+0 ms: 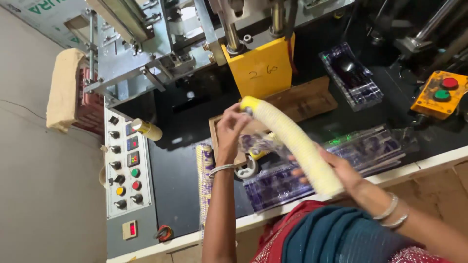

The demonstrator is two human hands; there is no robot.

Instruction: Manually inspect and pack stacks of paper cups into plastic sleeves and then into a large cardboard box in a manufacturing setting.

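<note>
long stack of nested paper cups (292,143) held across mid frame, over the black machine bed (175,170).
stack looks light, bendy, crushable; best gripped at both ends. left hand (230,127) fingers curled round upper end, right hand (336,170) fingers half open, cradling lower end from beneath.

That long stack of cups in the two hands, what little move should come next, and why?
Probably lower the cup stack onto the black table. The left hand grips its top end and the right hand supports its bottom end, so it hangs slanted in the air, above clear packets. Another stack already lies flat there.
</note>
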